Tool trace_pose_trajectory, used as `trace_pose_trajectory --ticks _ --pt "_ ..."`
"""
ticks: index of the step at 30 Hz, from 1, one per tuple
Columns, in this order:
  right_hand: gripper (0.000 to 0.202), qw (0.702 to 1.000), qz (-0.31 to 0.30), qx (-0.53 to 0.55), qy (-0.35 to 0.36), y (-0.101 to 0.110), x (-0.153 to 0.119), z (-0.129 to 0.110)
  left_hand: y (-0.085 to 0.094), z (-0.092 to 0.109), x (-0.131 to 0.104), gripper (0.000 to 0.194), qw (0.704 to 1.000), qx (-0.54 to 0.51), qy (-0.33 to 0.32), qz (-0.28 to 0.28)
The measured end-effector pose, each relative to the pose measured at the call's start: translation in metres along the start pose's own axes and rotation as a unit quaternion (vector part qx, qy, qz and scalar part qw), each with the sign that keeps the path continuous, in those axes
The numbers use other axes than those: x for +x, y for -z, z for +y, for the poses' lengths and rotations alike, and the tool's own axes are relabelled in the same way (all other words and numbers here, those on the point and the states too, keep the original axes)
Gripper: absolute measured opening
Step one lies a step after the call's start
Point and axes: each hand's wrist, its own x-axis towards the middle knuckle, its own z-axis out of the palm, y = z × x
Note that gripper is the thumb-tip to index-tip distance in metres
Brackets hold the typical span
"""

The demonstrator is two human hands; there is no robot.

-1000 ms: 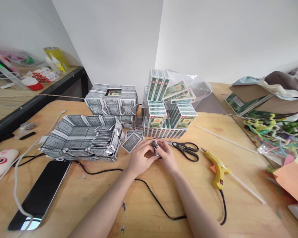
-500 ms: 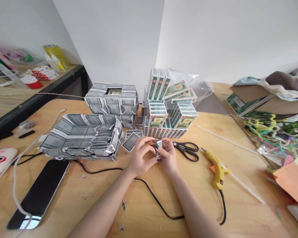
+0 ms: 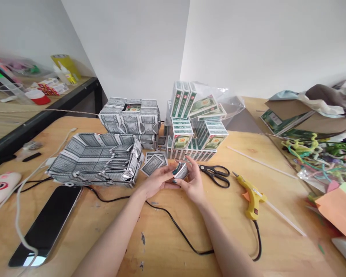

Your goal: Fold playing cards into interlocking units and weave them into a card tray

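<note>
Between my two hands is a playing card [image 3: 182,171] with a patterned back, tilted and bent in my fingers. My left hand [image 3: 160,180] pinches its left side, thumb on top. My right hand [image 3: 193,184] grips the right side with its fingers curled round the edge. Just left of my left hand, a few loose playing cards [image 3: 152,164] lie overlapping on the table. Further left stands an open box made of folded cards [image 3: 93,159], with a bundle of folded cards [image 3: 119,161] inside its right end. Behind it is a second folded-card box [image 3: 129,117].
Stacked card packs [image 3: 181,134] stand behind my hands. Black scissors [image 3: 216,174] and a yellow glue gun [image 3: 252,198] lie to the right. A black cord [image 3: 173,219] crosses the table; a phone [image 3: 47,225] is at left. Pipe cleaners [image 3: 320,154] heap at far right.
My left hand has closed in from a more open pose and moved slightly left and down. The card, upright and narrow before, now tilts with its patterned back showing.
</note>
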Motion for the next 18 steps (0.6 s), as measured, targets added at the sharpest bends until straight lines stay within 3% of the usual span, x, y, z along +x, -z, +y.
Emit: trace_pose_trajectory --ticks 4,8,14,18 --pt "0.068 0.999 0.028 0.011 -0.032 0.005 0.005 0.002 0.002 0.001 0.001 0.032 0.998 0.030 -0.058 0.024" --pt "0.051 0.996 0.048 0.010 -0.073 0.012 0.009 0.005 -0.001 -0.003 0.006 0.045 0.983 0.104 -0.131 0.071" --pt "0.057 0.984 -0.001 0.118 -0.132 0.014 0.008 0.001 -0.002 -0.015 0.010 0.056 0.960 0.195 -0.188 0.068" --pt "0.059 0.977 -0.025 0.158 -0.139 0.012 0.008 -0.006 0.002 -0.018 0.009 0.055 0.923 0.294 -0.231 0.086"
